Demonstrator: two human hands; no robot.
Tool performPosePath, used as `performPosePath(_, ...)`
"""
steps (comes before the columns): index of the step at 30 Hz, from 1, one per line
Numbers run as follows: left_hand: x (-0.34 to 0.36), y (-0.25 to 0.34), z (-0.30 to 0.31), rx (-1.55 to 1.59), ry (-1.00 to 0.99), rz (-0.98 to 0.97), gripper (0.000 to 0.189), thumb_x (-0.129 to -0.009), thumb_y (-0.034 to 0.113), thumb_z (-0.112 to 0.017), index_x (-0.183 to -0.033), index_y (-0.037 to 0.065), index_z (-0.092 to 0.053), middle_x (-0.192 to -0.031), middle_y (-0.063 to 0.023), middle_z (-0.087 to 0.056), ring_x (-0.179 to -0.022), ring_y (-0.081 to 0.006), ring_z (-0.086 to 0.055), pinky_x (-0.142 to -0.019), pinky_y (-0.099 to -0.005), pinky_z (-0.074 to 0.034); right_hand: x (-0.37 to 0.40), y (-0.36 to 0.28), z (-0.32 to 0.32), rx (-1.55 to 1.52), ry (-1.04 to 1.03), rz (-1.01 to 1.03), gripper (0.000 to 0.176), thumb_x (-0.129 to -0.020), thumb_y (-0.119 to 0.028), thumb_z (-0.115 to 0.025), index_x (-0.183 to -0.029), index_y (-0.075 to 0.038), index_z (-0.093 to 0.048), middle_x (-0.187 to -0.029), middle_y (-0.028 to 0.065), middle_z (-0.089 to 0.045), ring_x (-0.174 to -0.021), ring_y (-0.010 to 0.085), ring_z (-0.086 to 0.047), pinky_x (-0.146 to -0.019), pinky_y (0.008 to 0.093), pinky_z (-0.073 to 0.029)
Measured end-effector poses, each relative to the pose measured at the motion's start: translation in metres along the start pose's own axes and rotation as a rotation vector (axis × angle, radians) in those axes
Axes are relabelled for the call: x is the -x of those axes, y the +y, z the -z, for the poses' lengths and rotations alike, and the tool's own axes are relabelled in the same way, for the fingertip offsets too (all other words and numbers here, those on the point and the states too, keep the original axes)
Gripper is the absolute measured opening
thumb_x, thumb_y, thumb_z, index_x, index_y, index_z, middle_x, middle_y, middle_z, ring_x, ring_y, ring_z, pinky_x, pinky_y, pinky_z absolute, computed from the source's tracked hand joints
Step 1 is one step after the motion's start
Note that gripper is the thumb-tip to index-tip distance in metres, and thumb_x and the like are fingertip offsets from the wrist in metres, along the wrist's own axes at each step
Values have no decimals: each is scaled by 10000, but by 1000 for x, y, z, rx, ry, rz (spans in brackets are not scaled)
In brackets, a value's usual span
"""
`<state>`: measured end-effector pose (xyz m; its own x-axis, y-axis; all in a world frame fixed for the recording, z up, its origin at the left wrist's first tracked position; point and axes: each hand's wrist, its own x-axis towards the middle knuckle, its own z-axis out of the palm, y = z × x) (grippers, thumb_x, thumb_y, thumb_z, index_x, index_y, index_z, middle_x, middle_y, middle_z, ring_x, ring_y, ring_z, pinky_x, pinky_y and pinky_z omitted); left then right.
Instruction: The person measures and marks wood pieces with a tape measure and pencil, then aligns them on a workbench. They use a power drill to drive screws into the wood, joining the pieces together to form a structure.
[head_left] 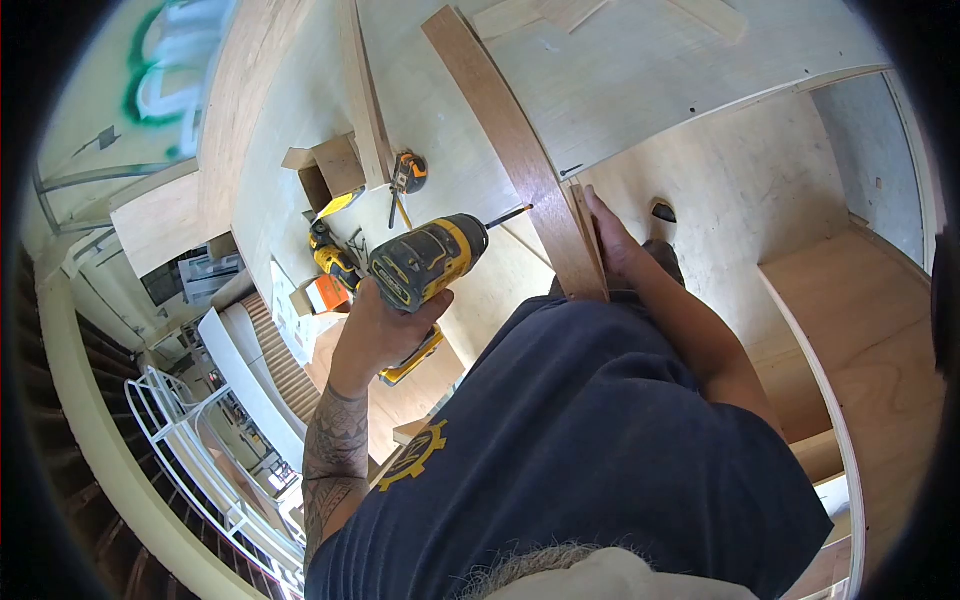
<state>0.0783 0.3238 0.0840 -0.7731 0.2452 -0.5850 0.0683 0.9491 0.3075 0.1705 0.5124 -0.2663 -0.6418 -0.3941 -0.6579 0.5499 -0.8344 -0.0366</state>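
Observation:
My left hand (385, 325) is wrapped round the handle of a yellow and black cordless drill (425, 255). Its long bit (508, 216) points right, with the tip at the face of a reddish-brown wooden plank (530, 160). Whether a screw sits on the tip is too small to tell. On the plank's other side, my right hand (615, 240) grips a short wooden strip (584, 220) held along it. The plank's near end meets my dark shirt. A dark screw (570, 170) shows just beyond the strip.
Left of the plank are a tape measure (410, 172), an open cardboard box (332, 170), a second yellow power tool (335, 258) and an orange box (327, 293). A long board (365, 95) lies behind them. A wooden panel (870, 330) stands at right; white railings (190, 450) are lower left.

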Motion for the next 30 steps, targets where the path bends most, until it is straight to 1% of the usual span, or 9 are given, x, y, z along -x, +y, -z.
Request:
performPosePath(6,-2,-18,-2,227,-9,32,397,-897,229,-816,-1213,7,-722,-1023,-144,-795,-867,-225,-775,-783,-383,-609,49,-6,31,186,257,405,500,-998,-500,-710,-1188,-63,-555,-784,55,-581,-569,111,-553,-518,345,-499)
performPosePath(9,-3,-28,-6,241,10,-19,397,-902,237,-812,-1214,8,-725,-1004,-147,-794,-861,-226,-776,-778,-383,-608,86,-17,9,358,541,771,517,-993,-359,-738,-1284,-13,-485,-932,102,-604,-689,159,-616,-626,380,-557)
performPosePath(11,-1,-35,-10,228,36,-45,395,-908,243,-806,-1212,4,-726,-991,-154,-794,-858,-233,-779,-776,-383,-608,100,-33,-3,1083,686,1303,540,-1029,-318,-704,-1366,1,-428,-1056,94,-547,-931,223,-624,-822,398,-548)
performPosePath(13,-2,-41,-13,202,48,-75,389,-918,260,-794,-1198,-4,-732,-969,-177,-792,-855,-257,-785,-768,-392,-606,123,-63,-57,927,562,1208,581,-1002,-289,-738,-1366,62,-453,-1114,159,-565,-1066,323,-609,-955,470,-519)
performPosePath(15,0,-38,-14,210,88,-137,397,-922,274,-790,-1193,-9,-733,-954,-187,-789,-848,-272,-787,-765,-400,-605,104,-105,-78,1511,664,1290,653,-920,-330,-816,-1411,-37,-500,-1241,226,-586,-1127,428,-612,-977,560,-518)
performPosePath(19,7,-40,-16,206,90,-125,413,-929,297,-782,-1188,-21,-733,-928,-204,-788,-834,-294,-788,-755,-416,-603,61,-155,-122,1950,783,1173,628,-871,-349,-856,-1379,-96,-587,-1297,235,-590,-1145,452,-600,-1010,562,-505)
performPosePath(24,10,-61,-31,294,122,-168,401,-929,285,-785,-1173,-28,-731,-927,-211,-790,-821,-296,-791,-751,-419,-604,34,-144,-130,1960,1058,1826,590,-847,-361,-867,-1318,-88,-640,-1159,197,-617,-1077,412,-599,-1052,560,-466)
performPosePath(25,11,-65,-33,328,118,-147,399,-928,283,-786,-1173,-28,-731,-923,-206,-790,-826,-297,-792,-755,-418,-606,35,-131,-127,1985,1051,1829,590,-847,-361,-867,-1318,-88,-640,-1159,197,-617,-1077,412,-599,-1052,560,-466)
performPosePath(30,6,-84,-44,407,86,-128,405,-930,272,-788,-1209,-14,-726,-927,-186,-795,-829,-286,-795,-758,-400,-612,90,-8,-111,1683,519,878,866,-783,-355,-892,-1442,-31,-434,-1317,320,-597,-1242,502,-600,-1036,558,-499)
